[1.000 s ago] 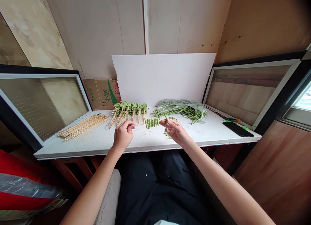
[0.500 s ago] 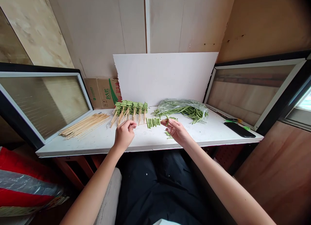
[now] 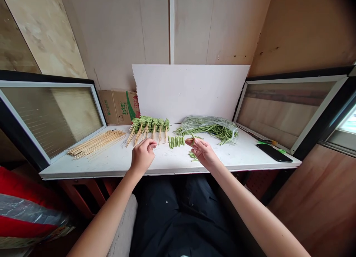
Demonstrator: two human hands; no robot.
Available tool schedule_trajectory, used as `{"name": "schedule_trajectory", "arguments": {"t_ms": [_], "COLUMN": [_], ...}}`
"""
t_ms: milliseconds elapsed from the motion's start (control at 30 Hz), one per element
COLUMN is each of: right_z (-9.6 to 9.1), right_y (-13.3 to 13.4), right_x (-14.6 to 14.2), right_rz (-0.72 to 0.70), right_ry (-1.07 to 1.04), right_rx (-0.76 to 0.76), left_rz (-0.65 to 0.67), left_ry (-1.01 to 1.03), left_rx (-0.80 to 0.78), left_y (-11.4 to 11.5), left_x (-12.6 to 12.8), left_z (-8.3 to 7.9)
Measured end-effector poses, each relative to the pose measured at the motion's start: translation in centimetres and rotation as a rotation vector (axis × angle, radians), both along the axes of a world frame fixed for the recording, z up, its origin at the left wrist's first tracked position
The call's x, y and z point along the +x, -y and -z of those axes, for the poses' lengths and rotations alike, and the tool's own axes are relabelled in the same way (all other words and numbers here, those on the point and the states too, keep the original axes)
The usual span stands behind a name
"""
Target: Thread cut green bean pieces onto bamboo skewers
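Observation:
My left hand (image 3: 143, 156) is closed in a pinch on the blunt end of a thin bamboo skewer that carries a short row of green bean pieces (image 3: 176, 141). My right hand (image 3: 202, 152) pinches one more green bean piece (image 3: 193, 138) right at the skewer's tip, just right of that row. A few loose cut bean pieces (image 3: 191, 156) lie on the white table (image 3: 111, 162) under my right hand. Finished bean skewers (image 3: 148, 126) are piled behind my left hand.
A heap of bare bamboo skewers (image 3: 96, 143) lies at the left. A plastic bag of long green beans (image 3: 211, 126) sits at the back right. A black phone (image 3: 274, 153) and green-handled scissors (image 3: 268, 142) lie far right. A cardboard box (image 3: 118, 107) and a white board (image 3: 189, 90) stand behind.
Both hands have stayed almost in place. My right hand has brought its bean piece slightly closer to the skewer's tip; the view has shifted down a little.

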State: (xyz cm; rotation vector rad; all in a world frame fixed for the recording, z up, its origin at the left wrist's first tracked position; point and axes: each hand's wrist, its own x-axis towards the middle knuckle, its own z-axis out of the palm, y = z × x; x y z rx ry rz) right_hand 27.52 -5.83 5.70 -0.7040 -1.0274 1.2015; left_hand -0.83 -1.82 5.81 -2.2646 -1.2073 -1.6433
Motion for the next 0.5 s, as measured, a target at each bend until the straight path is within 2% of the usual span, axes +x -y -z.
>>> {"name": "schedule_trajectory", "arguments": {"t_ms": [500], "right_z": [-0.08], "right_y": [0.1], "right_x": [-0.07], "right_rz": [0.032], "right_ry": [-0.001], "right_rx": [-0.025], "left_rz": [-0.008], "left_ry": [-0.016], "left_rx": [0.007], "left_y": [0.33], "left_x": [0.09], "left_z": [-0.21]}}
